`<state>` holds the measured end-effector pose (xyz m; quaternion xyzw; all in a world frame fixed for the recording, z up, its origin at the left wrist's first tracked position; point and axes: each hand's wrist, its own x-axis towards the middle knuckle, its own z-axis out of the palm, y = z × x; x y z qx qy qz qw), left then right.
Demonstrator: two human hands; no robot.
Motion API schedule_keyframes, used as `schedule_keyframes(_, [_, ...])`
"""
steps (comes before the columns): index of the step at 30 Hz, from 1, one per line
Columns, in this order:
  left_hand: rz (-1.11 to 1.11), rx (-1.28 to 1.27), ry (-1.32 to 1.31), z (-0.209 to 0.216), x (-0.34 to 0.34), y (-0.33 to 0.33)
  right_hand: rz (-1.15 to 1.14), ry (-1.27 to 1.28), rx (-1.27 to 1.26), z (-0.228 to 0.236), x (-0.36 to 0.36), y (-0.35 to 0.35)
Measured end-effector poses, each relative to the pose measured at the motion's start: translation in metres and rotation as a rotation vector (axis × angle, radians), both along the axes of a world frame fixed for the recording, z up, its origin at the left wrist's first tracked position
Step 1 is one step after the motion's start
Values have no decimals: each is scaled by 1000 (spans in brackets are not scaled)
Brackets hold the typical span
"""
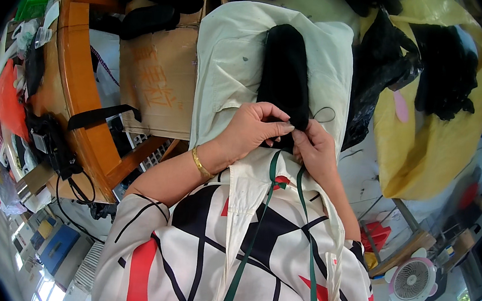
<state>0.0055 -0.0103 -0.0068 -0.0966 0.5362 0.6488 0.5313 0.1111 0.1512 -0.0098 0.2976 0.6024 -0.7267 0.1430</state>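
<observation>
A long black cloth shoe [285, 67] lies on the pale cloth [227, 61] over my lap, its rounded toe end pointing away from me. At its near end, my left hand [258, 126] pinches the black fabric between thumb and fingers. Close against it, my right hand [316, 146] has its thumb and forefinger pressed together on the same edge. Whether a needle sits between those fingertips is too small to make out. A thin dark loop of thread [325, 115] curls on the pale cloth just right of the shoe. Both hands partly cover the near end.
At left stand a cardboard box [157, 77] and an orange-brown wooden chair [79, 69], with black shoes [149, 22] above. To the right are a black plastic bag [382, 59] and a yellow sack [410, 162] holding black pieces. A small fan [412, 279] stands at lower right. Green cords [257, 223] hang before me.
</observation>
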Motion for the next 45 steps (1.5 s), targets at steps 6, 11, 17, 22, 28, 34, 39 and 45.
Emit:
schedule_keyframes(6, [56, 22, 13, -1, 2, 0, 79, 133, 69, -13, 7, 8])
schedule_keyframes(11, [76, 32, 2, -2, 3, -1, 111, 134, 9, -16, 9, 16])
schedule_keyframes(17, [-4, -16, 21, -1, -3, -1, 93, 38, -64, -12, 5, 16])
schedule_keyframes(22, [-48, -10, 11, -4, -5, -1, 51, 58, -16, -6, -2, 4])
schedule_keyframes(28, [-79, 11, 51, -4, -5, 0, 119, 6, -51, 17, -18, 5])
schedule_keyframes(34, [-149, -65, 144, 8, -3, 1, 265, 237, 305, 10, -29, 38])
schedule_keyframes(39, [-195, -80, 205, 7, -2, 0, 534, 511, 798, 0, -47, 38])
schedule_keyframes(45, [-253, -65, 343, 21, -25, -12, 246, 559, 576, -26, -40, 4])
